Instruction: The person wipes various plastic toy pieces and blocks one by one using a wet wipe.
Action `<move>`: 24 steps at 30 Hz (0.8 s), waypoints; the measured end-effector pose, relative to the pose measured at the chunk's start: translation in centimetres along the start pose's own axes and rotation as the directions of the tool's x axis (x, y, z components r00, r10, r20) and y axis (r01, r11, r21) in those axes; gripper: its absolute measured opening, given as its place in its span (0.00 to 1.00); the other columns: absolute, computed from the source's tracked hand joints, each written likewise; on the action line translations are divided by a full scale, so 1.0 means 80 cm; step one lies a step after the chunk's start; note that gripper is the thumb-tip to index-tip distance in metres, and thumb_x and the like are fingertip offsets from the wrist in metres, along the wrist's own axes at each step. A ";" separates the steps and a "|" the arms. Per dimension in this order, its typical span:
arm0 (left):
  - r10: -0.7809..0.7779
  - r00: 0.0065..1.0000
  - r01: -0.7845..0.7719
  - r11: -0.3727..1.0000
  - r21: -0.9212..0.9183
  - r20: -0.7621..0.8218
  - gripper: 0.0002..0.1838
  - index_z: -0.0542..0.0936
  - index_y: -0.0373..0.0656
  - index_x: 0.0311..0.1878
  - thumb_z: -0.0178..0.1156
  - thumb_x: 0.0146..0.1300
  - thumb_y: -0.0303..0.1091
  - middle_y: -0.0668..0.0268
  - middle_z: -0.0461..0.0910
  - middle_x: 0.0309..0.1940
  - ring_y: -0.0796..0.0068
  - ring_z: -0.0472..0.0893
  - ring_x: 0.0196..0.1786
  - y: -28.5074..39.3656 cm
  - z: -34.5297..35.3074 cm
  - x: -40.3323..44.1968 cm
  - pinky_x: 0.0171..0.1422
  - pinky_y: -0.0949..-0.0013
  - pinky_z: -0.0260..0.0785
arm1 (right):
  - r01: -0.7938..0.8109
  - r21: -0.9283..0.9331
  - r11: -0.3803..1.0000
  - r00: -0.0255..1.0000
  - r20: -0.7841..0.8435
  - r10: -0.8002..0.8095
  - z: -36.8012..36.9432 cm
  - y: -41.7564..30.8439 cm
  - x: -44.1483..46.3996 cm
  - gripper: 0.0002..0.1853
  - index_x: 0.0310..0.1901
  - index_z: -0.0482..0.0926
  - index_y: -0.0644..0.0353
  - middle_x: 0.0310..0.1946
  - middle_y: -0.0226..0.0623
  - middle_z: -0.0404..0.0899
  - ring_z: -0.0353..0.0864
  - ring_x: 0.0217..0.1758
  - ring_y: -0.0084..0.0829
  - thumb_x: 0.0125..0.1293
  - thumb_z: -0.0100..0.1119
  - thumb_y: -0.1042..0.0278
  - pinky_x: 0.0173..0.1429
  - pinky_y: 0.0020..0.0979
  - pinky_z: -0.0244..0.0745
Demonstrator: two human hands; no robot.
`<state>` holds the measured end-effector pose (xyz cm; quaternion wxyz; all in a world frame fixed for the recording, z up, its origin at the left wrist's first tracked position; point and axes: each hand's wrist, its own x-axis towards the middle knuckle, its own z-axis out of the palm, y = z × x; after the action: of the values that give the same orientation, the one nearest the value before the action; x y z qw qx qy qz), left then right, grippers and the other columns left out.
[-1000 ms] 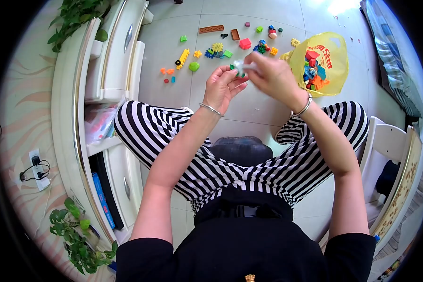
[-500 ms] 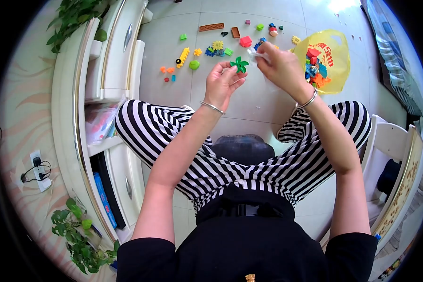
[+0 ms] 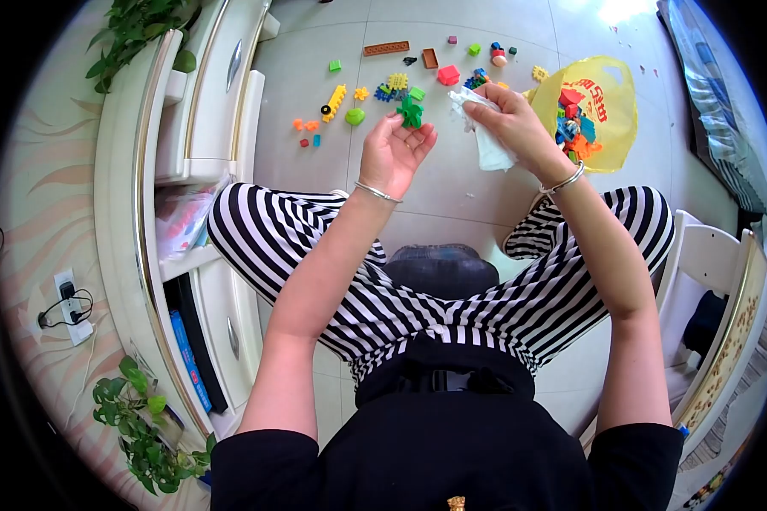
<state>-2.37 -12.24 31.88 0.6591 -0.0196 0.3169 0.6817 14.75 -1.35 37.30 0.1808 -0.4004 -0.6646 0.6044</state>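
Between the thumb and fingers of my left hand [image 3: 394, 153] is a green leaf-shaped toy piece [image 3: 410, 111], its points spread outward. My right hand [image 3: 522, 128] pinches a crumpled white tissue [image 3: 491, 146], which hangs down below the fingers. The two hands are apart, with the tissue just right of the green piece. Beyond them on the floor lie a yellow toy piece with a black wheel [image 3: 333, 103], a green round piece [image 3: 355, 116], a pink block [image 3: 448, 76] and blue and yellow gear-like pieces [image 3: 392, 88].
A yellow plastic bag [image 3: 615, 115] holding colourful toy pieces lies open at the right. Brown blocks [image 3: 386, 48] lie farther back on the tiled floor. White cabinets [image 3: 204, 102] line the left, and a white chair [image 3: 709, 251] stands at the right. A dark stool [image 3: 441, 266] is between my legs.
My left hand has shifted slightly left and turned the green piece. The tissue in my right hand has swung into fuller view, hanging lower.
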 end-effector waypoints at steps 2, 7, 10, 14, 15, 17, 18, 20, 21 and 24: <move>0.028 0.996 -0.028 1.000 0.003 0.085 0.10 0.74 0.40 0.44 0.48 0.68 0.35 0.62 0.79 0.37 0.66 0.78 0.48 0.004 0.004 -0.001 0.60 0.57 0.68 | -0.079 0.072 0.994 0.997 0.004 0.078 0.000 -0.002 0.001 0.11 0.40 0.76 0.61 0.27 0.24 0.74 0.69 0.26 0.12 0.67 0.55 0.62 0.29 0.18 0.64; 0.043 0.991 -0.052 0.996 0.072 0.127 0.09 0.72 0.40 0.46 0.47 0.69 0.33 0.60 0.77 0.45 0.64 0.76 0.51 0.011 0.021 -0.010 0.60 0.58 0.68 | -0.123 0.147 0.981 0.992 0.000 0.125 0.005 -0.006 0.001 0.11 0.41 0.75 0.61 0.27 0.24 0.74 0.69 0.25 0.12 0.67 0.55 0.61 0.28 0.18 0.64; 0.039 0.992 -0.053 0.992 0.113 0.122 0.12 0.71 0.38 0.49 0.45 0.70 0.33 0.54 0.74 0.53 0.60 0.74 0.57 0.006 0.021 -0.009 0.64 0.56 0.66 | -0.109 0.130 0.985 0.994 -0.001 0.110 0.005 -0.001 0.003 0.11 0.41 0.75 0.61 0.27 0.24 0.73 0.69 0.26 0.12 0.67 0.55 0.60 0.28 0.17 0.63; -0.001 0.984 -0.027 0.988 0.154 0.177 0.18 0.68 0.33 0.57 0.42 0.71 0.34 0.49 0.70 0.58 0.56 0.71 0.62 0.007 0.025 -0.012 0.68 0.56 0.62 | -0.073 0.069 0.995 0.997 0.003 0.073 0.006 0.000 0.003 0.12 0.41 0.75 0.61 0.27 0.23 0.73 0.69 0.26 0.12 0.68 0.54 0.60 0.29 0.18 0.63; -0.001 0.984 -0.026 0.988 0.154 0.176 0.18 0.68 0.33 0.57 0.42 0.71 0.34 0.49 0.70 0.58 0.56 0.71 0.62 0.008 0.027 -0.013 0.68 0.56 0.62 | -0.073 0.069 0.995 0.997 0.003 0.073 0.007 0.001 0.003 0.12 0.41 0.75 0.61 0.27 0.23 0.73 0.69 0.26 0.12 0.68 0.54 0.60 0.29 0.18 0.63; -0.021 0.983 -0.004 0.991 0.136 0.182 0.21 0.65 0.30 0.60 0.40 0.71 0.35 0.49 0.70 0.58 0.54 0.69 0.64 0.009 0.030 -0.016 0.69 0.56 0.60 | 0.046 -0.075 0.996 0.998 -0.032 -0.048 0.009 0.006 0.004 0.12 0.41 0.76 0.61 0.27 0.22 0.73 0.67 0.27 0.12 0.69 0.53 0.60 0.30 0.18 0.63; -0.021 0.983 -0.004 0.991 0.136 0.182 0.21 0.65 0.30 0.60 0.40 0.71 0.35 0.49 0.70 0.58 0.54 0.69 0.64 0.009 0.030 -0.016 0.69 0.56 0.60 | 0.046 -0.075 0.996 0.998 -0.032 -0.048 0.010 0.008 0.004 0.12 0.41 0.76 0.61 0.27 0.22 0.73 0.67 0.27 0.12 0.69 0.53 0.60 0.30 0.18 0.63; -0.041 0.981 0.028 0.997 0.074 0.188 0.12 0.69 0.36 0.49 0.41 0.71 0.33 0.48 0.72 0.56 0.54 0.72 0.61 0.009 0.030 -0.015 0.66 0.55 0.65 | 0.089 -0.166 0.982 0.995 -0.035 -0.096 0.010 0.012 0.006 0.12 0.41 0.76 0.62 0.28 0.21 0.73 0.65 0.27 0.13 0.70 0.52 0.61 0.31 0.19 0.63; -0.041 0.981 0.028 0.997 0.074 0.188 0.12 0.69 0.36 0.49 0.41 0.71 0.33 0.48 0.72 0.56 0.54 0.72 0.61 0.009 0.030 -0.015 0.66 0.55 0.65 | 0.089 -0.166 0.982 0.995 -0.035 -0.096 0.011 0.017 0.008 0.12 0.41 0.76 0.62 0.28 0.21 0.73 0.65 0.27 0.13 0.70 0.52 0.61 0.31 0.19 0.63; -0.061 0.977 0.057 0.998 0.025 0.206 0.12 0.69 0.37 0.49 0.41 0.70 0.33 0.47 0.72 0.56 0.53 0.72 0.61 0.009 0.029 -0.014 0.66 0.55 0.64 | 0.136 -0.155 0.978 0.988 -0.052 -0.146 0.014 0.025 0.011 0.15 0.45 0.76 0.64 0.24 0.35 0.77 0.73 0.27 0.21 0.67 0.53 0.59 0.33 0.27 0.69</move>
<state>-1.94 -12.13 34.52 0.7086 0.0484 0.2524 0.6571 13.98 -1.52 34.97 0.2131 -0.3839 -0.7292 0.5249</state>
